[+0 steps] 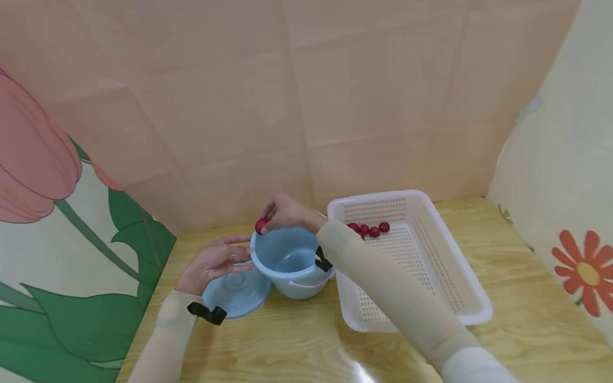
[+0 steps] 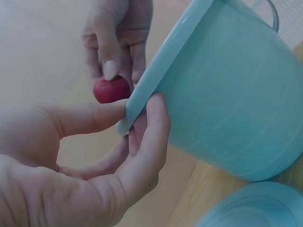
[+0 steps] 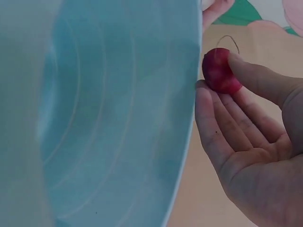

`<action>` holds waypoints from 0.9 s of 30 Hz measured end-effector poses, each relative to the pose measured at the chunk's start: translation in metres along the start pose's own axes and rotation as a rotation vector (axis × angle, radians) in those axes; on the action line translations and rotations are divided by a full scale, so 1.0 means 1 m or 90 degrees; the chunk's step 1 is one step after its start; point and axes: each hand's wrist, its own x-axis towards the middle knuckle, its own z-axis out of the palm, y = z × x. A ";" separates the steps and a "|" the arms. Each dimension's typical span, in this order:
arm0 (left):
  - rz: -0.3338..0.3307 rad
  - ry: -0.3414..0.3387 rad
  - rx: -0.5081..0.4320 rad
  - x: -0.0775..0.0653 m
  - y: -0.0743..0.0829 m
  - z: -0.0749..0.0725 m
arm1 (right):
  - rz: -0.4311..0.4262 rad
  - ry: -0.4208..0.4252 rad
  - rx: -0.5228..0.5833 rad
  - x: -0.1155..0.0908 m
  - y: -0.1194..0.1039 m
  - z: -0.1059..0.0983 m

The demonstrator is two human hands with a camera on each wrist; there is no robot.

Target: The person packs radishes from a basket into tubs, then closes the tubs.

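Observation:
A light blue bucket point(image 1: 297, 286) stands on the wooden table, and my left hand point(image 1: 239, 253) pinches its left rim between thumb and fingers. The left wrist view shows that hand point(image 2: 142, 113) on the bucket point(image 2: 236, 94) rim. My right hand point(image 1: 268, 220) reaches across and pinches a small red round fruit point(image 1: 261, 225) just outside the bucket's far left rim. In the right wrist view, thumb and fingers of the right hand point(image 3: 220, 80) hold the fruit point(image 3: 217, 71) beside the bucket point(image 3: 118, 118) wall. The fruit point(image 2: 110, 91) hangs just above my left thumb.
The bucket's blue lid point(image 1: 234, 294) lies flat on the table under my left hand. A white perforated basket point(image 1: 476, 301) sits to the right with several more red fruits point(image 1: 370, 230) at its far end. Paper walls close in the back and sides.

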 end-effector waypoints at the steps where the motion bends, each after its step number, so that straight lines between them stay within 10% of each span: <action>1: -0.001 0.001 -0.001 0.000 -0.001 0.000 | 0.003 -0.003 -0.006 -0.001 0.001 0.000; 14: 0.003 -0.015 0.002 0.001 -0.001 0.002 | -0.015 0.040 0.001 -0.010 0.017 -0.016; 27: 0.021 -0.024 -0.005 -0.004 -0.004 0.005 | -0.024 0.105 -0.060 -0.070 0.073 -0.063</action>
